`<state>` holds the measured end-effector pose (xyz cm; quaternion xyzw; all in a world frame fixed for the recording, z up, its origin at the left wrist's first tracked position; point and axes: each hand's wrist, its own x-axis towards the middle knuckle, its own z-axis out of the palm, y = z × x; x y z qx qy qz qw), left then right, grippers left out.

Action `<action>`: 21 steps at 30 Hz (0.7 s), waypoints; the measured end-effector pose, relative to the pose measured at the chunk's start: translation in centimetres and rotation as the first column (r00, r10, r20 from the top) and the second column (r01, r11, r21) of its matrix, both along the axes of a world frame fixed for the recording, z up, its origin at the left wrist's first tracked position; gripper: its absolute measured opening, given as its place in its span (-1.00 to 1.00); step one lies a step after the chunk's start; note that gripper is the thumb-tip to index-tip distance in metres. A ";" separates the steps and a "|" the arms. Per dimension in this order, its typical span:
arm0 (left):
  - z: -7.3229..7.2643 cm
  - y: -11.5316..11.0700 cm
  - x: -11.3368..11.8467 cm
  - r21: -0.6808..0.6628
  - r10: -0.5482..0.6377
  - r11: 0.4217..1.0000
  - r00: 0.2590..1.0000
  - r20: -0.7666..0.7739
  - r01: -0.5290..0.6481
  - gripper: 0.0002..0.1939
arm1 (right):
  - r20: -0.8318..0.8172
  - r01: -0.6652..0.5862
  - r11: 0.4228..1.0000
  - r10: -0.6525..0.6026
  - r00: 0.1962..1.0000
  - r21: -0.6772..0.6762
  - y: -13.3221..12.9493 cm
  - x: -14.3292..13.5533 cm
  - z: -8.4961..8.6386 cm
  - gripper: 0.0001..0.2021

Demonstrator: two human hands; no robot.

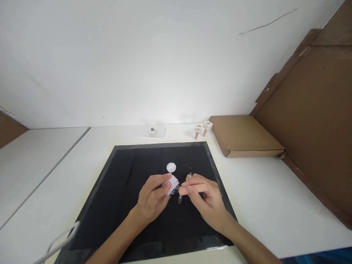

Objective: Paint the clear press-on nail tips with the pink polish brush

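Observation:
A small white container (171, 183) is held tilted in my left hand (154, 196), its mouth toward the right, with small dark shiny pieces at the opening. My right hand (206, 198) pinches a light pinkish stick-like piece (194, 189), its tip close to the container's mouth. Behind the container a round white lid (171, 167) lies on the black mat (123, 190). Between my hands, a clear tube-like piece (180, 199) rests on the mat, and another clear piece with an orange part (189, 176) is partly hidden behind my right fingers.
Two small white-topped pieces with pinkish stems (198, 129) stand near the wall. A clear tray (158, 131) holds a dark bit. At the right are a flat cardboard box (246, 134) and a tall cardboard panel (310, 121). A white cable (62, 242) crosses the lower left.

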<state>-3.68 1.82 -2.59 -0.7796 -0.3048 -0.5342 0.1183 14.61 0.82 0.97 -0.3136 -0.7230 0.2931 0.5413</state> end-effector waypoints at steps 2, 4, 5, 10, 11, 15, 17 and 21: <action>0.1 0.0 0.0 -0.009 -0.007 1.000 1.000 0.000 0.007 -0.62 | -0.043 -0.010 0.995 0.006 0.999 -0.102 0.0 -0.1 -0.3 -0.76; 0.1 0.0 0.0 -0.007 -0.015 1.000 1.000 0.008 0.015 -0.62 | -0.091 -0.040 0.978 0.022 0.996 -0.205 -0.1 -0.3 -0.6 -0.73; 0.1 0.0 0.0 -0.003 -0.016 1.000 1.000 0.015 0.016 -0.61 | -0.115 -0.063 0.965 0.035 0.993 -0.253 -0.1 -0.4 -0.7 -0.73; 0.1 0.0 -0.2 0.007 -0.010 1.000 0.999 0.045 0.010 -0.61 | -0.225 -0.128 0.895 0.031 0.974 -0.428 0.0 -0.6 -0.6 -0.69; 0.2 0.0 -0.2 0.010 0.006 1.000 0.999 0.049 -0.007 -0.62 | -0.253 -0.116 0.885 -0.002 0.967 -0.451 0.2 -0.5 -0.5 -0.68; 0.5 0.2 0.1 0.017 0.061 0.998 0.996 0.066 -0.062 -0.61 | -0.373 -0.133 0.836 -0.091 0.923 -0.533 0.8 0.1 -0.4 -0.65; 0.7 0.3 0.2 0.022 0.055 0.998 0.996 0.064 -0.057 -0.61 | -0.409 -0.176 0.809 -0.085 0.909 -0.560 0.9 0.2 -0.4 -0.64; 1.3 0.3 0.4 0.055 0.074 0.996 0.997 0.032 -0.076 -0.68 | -0.387 -0.115 0.863 -0.099 0.917 -0.493 0.6 0.0 -0.5 -0.66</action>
